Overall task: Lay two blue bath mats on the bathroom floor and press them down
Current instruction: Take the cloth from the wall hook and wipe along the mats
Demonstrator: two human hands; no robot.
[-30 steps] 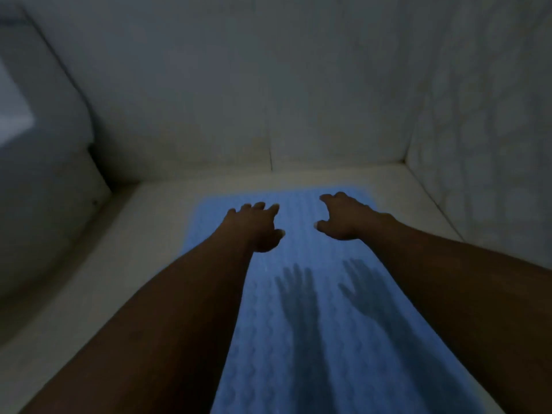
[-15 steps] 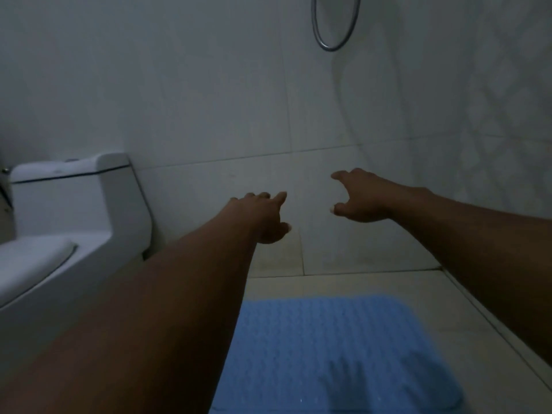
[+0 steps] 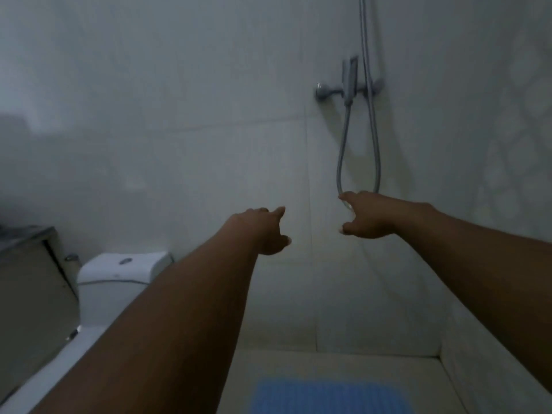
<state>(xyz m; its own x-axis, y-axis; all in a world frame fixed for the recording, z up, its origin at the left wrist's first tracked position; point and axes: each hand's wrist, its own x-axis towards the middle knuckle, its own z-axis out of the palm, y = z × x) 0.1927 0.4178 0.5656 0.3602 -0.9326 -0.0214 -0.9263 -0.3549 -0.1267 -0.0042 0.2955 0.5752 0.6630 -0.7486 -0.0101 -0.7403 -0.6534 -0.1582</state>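
A blue textured bath mat (image 3: 328, 397) lies flat on the pale floor at the bottom of the view, only its far end showing. Both my arms stretch forward, raised well above it. My left hand (image 3: 263, 230) hangs in the air in front of the white tiled wall, fingers extended and holding nothing. My right hand (image 3: 366, 215) is likewise held out with relaxed fingers, empty, overlapping the bottom of the shower hose loop. A second mat is not in view.
A white toilet (image 3: 119, 279) with its cistern stands at the left, beside a dim cabinet (image 3: 33, 291). A shower mixer (image 3: 348, 85) with a looping metal hose (image 3: 373, 144) is mounted on the wall ahead. A patterned wall (image 3: 513, 162) closes the right side.
The view has tilted up from the floor to the wall. My hands left the mat, where they hovered low, and now float high; the mat has slid to the bottom edge.
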